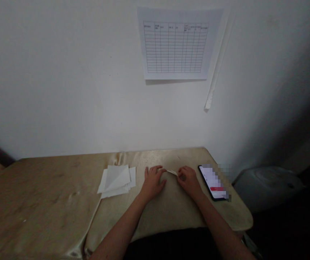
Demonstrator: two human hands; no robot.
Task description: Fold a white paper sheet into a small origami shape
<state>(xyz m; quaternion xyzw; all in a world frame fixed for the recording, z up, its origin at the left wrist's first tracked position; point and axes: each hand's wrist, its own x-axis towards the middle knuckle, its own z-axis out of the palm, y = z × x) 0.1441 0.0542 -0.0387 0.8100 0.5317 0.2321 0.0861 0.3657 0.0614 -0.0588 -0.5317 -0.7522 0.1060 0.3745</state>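
Observation:
A small white piece of paper (pixel 172 172) stretches between both my hands above the tan table cover (pixel 49 195). My left hand (pixel 153 181) rests on the table with fingers curled, its fingertips pinching the paper's left end. Curled into a pinch, my right hand (pixel 188 178) holds the paper's right end. A stack of white folded paper sheets (pixel 117 179) lies just left of my left hand.
A smartphone (pixel 213 182) with a lit screen lies right of my right hand near the table's right edge. A printed grid sheet (pixel 175 45) hangs on the white wall behind. A grey bin-like object (pixel 266 186) sits on the floor at right.

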